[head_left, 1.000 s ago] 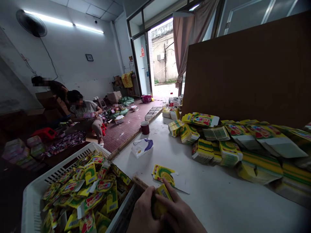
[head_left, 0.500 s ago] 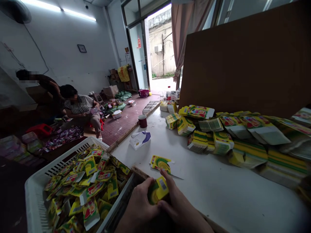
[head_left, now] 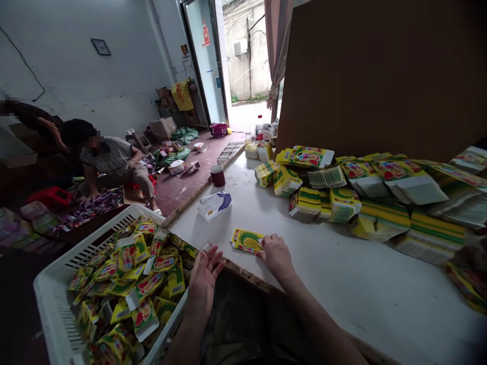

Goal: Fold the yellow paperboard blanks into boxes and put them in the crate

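A flat yellow and green carton blank (head_left: 246, 240) lies on the white table (head_left: 342, 294) near its front edge. My right hand (head_left: 276, 253) reaches onto the table and its fingertips close on the blank's right edge. My left hand (head_left: 203, 278) hovers with fingers spread and nothing in it, just above the right rim of a white plastic crate (head_left: 49, 286). The crate holds several folded yellow cartons (head_left: 133, 284) in a loose heap.
Stacks of flat yellow cartons (head_left: 380, 213) line the table's far side against a tall brown board (head_left: 380, 76). A dark red mug (head_left: 217, 175) and a white packet (head_left: 214, 205) sit on the table's left part. A person in a striped shirt (head_left: 110, 159) sits on the floor at left.
The small yellow box that both hands held together is no longer in them. My hands have parted: the left opened beside the crate, the right reached forward to the flat blank. The view tilted down.
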The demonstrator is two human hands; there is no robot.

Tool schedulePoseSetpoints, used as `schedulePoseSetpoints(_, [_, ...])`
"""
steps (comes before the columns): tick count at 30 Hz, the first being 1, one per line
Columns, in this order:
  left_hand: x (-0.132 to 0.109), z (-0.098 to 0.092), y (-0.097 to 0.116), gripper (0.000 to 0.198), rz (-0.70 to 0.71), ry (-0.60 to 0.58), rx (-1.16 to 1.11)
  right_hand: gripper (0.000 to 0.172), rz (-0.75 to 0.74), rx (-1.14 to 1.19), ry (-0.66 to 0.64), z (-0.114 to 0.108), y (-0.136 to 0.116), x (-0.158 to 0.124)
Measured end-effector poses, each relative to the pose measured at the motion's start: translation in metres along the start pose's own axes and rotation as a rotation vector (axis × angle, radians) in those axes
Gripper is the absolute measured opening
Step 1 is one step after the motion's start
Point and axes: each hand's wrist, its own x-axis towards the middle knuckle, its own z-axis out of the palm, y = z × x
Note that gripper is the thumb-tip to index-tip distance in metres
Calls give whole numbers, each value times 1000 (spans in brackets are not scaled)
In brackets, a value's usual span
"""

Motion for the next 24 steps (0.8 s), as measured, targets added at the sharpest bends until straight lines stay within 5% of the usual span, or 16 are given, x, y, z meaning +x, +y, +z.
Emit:
schedulePoseSetpoints(8, [-6, 4, -13, 47, -76, -115, 121, 20, -2, 86, 28, 11, -5, -10])
schedulePoseSetpoints(16, [-21, 13, -25, 60, -94, -231, 111, 19, -99, 485, -11, -10, -5, -22])
schedulePoseSetpoints(20, [-29, 20, -19, 52, 23, -280, -149, 25, -230, 741, -265, -6, -33, -58])
schedulePoseSetpoints(24, [-36, 30, -7, 37, 39, -217, -337, 19, -196, 1024, -425, -10, -57, -85])
